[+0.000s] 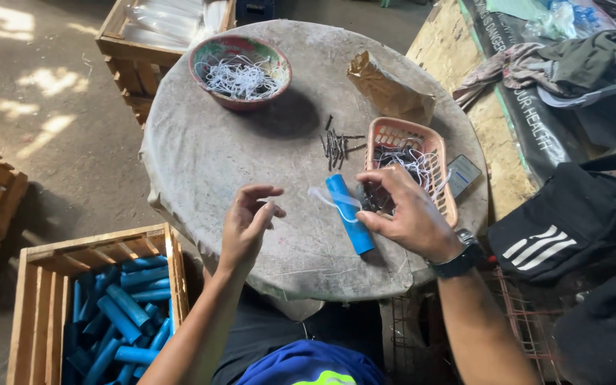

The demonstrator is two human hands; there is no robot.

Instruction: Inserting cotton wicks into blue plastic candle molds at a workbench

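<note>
Right grip (pixel 404 210) pinches a blue tube (pixel 349 214) over the round tabletop (pixel 201 153), a white string (pixel 324 196) trailing from it; left grip (pixel 247 221) holds its fingertips nearly together (empty, apparently). Beyond lie dark nails (pixel 335 145), a pink basket (pixel 433 153) and a bowl (pixel 201 60) of strings.

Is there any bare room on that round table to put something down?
Yes: the table's left half is bare, between the bowl of white strings and the left hand. It is crowded on the right, around the nails, orange basket and right hand holding the blue tube.
</note>
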